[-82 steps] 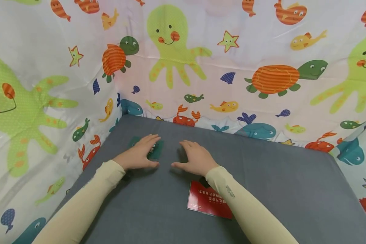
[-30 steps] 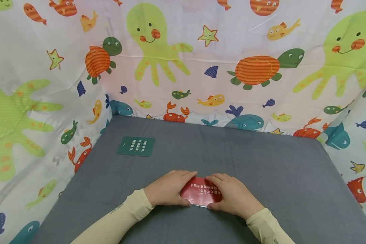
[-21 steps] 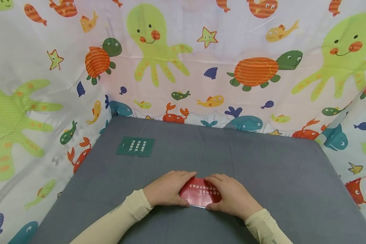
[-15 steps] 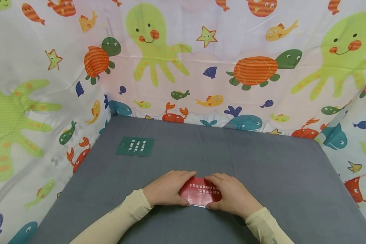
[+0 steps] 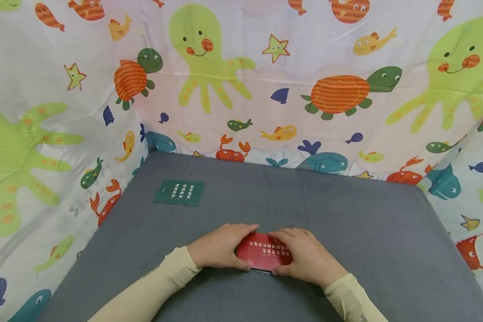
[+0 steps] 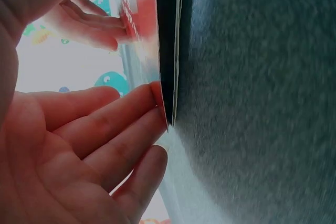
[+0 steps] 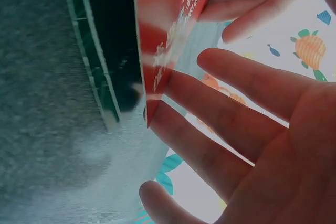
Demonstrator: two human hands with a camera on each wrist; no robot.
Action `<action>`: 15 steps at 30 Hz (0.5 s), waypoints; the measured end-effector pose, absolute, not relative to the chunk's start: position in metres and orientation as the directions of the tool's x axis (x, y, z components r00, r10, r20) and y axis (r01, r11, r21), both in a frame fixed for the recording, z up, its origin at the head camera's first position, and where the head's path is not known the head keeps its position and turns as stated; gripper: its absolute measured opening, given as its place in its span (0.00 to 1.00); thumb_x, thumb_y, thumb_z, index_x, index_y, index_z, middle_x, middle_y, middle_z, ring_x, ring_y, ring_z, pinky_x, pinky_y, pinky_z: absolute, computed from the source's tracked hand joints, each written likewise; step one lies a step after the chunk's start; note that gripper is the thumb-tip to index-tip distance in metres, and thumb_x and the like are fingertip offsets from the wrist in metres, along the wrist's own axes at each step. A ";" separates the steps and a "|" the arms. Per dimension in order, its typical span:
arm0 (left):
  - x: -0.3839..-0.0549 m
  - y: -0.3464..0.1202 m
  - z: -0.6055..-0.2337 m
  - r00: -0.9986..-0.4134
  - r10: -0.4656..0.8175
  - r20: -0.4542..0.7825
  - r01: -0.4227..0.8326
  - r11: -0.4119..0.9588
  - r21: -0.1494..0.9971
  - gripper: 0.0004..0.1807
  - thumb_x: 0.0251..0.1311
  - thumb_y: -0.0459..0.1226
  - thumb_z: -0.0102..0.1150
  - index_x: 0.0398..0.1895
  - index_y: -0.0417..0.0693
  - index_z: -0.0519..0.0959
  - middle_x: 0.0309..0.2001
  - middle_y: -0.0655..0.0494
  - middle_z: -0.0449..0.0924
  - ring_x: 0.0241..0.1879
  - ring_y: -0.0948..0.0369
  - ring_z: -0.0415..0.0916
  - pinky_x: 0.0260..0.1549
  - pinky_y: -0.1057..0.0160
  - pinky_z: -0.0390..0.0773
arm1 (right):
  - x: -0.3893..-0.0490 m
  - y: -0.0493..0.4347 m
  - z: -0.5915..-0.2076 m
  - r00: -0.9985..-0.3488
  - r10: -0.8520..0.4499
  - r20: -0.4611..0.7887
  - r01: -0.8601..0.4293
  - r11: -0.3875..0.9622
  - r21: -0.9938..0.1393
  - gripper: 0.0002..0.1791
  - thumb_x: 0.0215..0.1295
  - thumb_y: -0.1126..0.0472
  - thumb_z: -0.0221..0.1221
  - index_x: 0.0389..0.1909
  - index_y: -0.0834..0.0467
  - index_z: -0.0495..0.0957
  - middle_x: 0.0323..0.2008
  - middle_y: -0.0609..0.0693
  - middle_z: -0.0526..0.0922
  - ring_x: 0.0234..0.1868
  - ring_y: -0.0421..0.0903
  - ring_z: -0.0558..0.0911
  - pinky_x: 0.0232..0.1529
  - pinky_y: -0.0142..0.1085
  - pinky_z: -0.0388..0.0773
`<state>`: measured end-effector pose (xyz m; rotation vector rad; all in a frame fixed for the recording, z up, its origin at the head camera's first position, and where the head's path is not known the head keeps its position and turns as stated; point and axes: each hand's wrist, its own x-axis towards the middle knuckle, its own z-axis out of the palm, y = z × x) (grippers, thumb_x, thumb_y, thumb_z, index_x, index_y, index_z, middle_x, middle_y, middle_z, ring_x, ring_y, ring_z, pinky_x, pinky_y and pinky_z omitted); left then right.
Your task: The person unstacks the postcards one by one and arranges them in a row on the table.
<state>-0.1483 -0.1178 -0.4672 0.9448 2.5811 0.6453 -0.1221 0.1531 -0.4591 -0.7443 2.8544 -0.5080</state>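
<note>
A red card (image 5: 261, 252) with white lettering lies between both hands near the middle front of the table. My left hand (image 5: 221, 248) holds its left end, thumb at the near edge and fingertips at the far edge. At the right end my right hand (image 5: 306, 255) grips it the same way. In the right wrist view the red card (image 7: 157, 40) stands apart from dark green cards (image 7: 102, 66) beneath it, with a gap between. The left wrist view shows the red card (image 6: 144, 30) over a dark layer with pale edges. Another green card (image 5: 180, 192) with white lettering lies back left, untouched.
A grey cloth (image 5: 346, 232) covers the table. White curtains with sea animals (image 5: 338, 94) enclose it at the back and on both sides.
Both hands have come from the back-left area, beside the green card, to the red card and taken its ends. In the last half second, a dark edge has appeared under its near side.
</note>
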 end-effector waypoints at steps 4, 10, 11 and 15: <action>-0.156 -0.127 -0.463 -0.740 0.659 -0.132 0.501 0.672 0.546 0.56 0.55 0.54 0.80 0.84 0.50 0.64 0.77 0.57 0.74 0.72 0.56 0.74 0.70 0.51 0.79 | -0.131 0.145 -0.455 -0.860 -0.509 -0.031 -0.466 0.809 -0.357 0.47 0.46 0.39 0.83 0.69 0.50 0.81 0.63 0.47 0.86 0.65 0.52 0.82 0.75 0.63 0.71; -0.183 -0.146 -0.455 -0.775 0.611 -0.160 0.427 0.694 0.580 0.56 0.52 0.50 0.83 0.84 0.51 0.64 0.77 0.55 0.73 0.72 0.54 0.72 0.64 0.53 0.84 | -0.164 0.126 -0.452 -0.854 -0.519 -0.043 -0.460 0.791 -0.404 0.47 0.46 0.40 0.84 0.70 0.49 0.81 0.62 0.46 0.86 0.63 0.50 0.82 0.68 0.56 0.80; -0.188 -0.150 -0.455 -0.782 0.600 -0.165 0.415 0.701 0.581 0.57 0.52 0.49 0.83 0.84 0.51 0.64 0.77 0.55 0.73 0.72 0.54 0.72 0.63 0.52 0.84 | -0.171 0.121 -0.453 -0.854 -0.518 -0.046 -0.457 0.790 -0.409 0.47 0.46 0.40 0.84 0.70 0.49 0.81 0.63 0.46 0.86 0.63 0.49 0.82 0.66 0.54 0.82; -0.213 -0.169 -0.456 -0.808 0.568 -0.157 0.401 0.725 0.560 0.56 0.52 0.48 0.84 0.84 0.51 0.65 0.77 0.55 0.73 0.72 0.53 0.71 0.64 0.50 0.83 | -0.198 0.101 -0.454 -0.853 -0.520 -0.037 -0.465 0.791 -0.397 0.47 0.50 0.40 0.81 0.72 0.49 0.79 0.66 0.47 0.84 0.66 0.51 0.81 0.69 0.55 0.79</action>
